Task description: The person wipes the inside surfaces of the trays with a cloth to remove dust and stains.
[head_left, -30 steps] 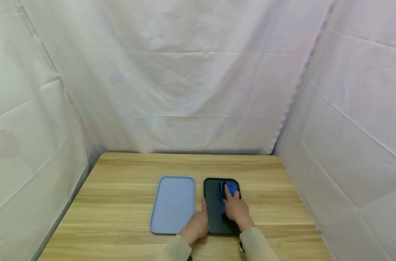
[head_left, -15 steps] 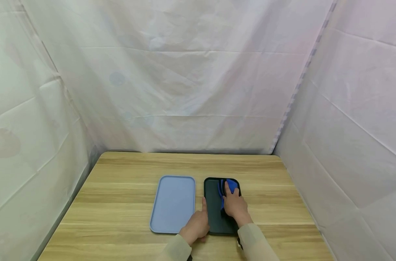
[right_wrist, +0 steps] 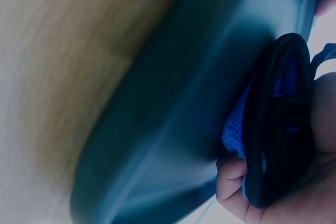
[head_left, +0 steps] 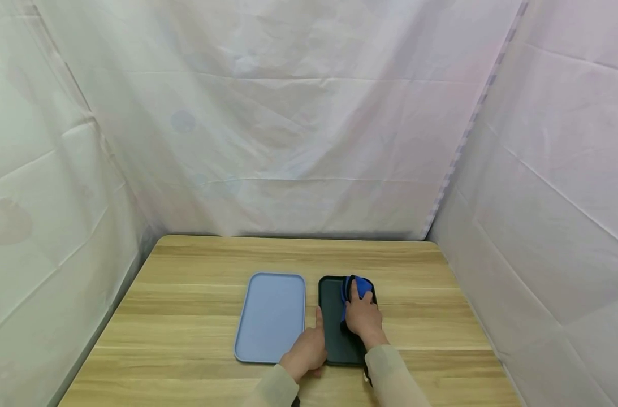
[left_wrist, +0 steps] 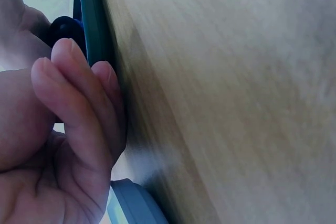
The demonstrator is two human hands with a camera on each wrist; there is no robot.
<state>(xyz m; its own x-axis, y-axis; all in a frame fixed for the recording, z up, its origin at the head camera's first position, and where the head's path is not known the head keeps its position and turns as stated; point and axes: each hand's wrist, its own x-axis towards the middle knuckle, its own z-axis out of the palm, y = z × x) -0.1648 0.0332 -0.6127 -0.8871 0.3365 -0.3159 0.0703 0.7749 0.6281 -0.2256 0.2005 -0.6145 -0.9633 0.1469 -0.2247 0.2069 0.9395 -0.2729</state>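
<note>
My left hand (head_left: 309, 347) holds the near left corner of a dark green tray (head_left: 331, 322). Its index finger lies straight along the rim, and its other fingers (left_wrist: 84, 103) are curled beside the tray's edge in the left wrist view. In my right hand (head_left: 366, 316) is a folded blue cloth with black edging (right_wrist: 262, 129), pressed to the tray's far right part. The fingers curl round the cloth's edge in the right wrist view, while the index finger stretches forward over it. Much of the cloth is hidden beneath the hand.
A light blue tray (head_left: 270, 316) lies flat to the left of the green one, a narrow strip of wood between them. The wooden table (head_left: 186, 305) is enclosed by white cloth walls (head_left: 298, 124) at the back and both sides.
My right hand has slid the cloth forward and slightly left, up to the green tray's far rim. My left hand and both trays stay in place.
</note>
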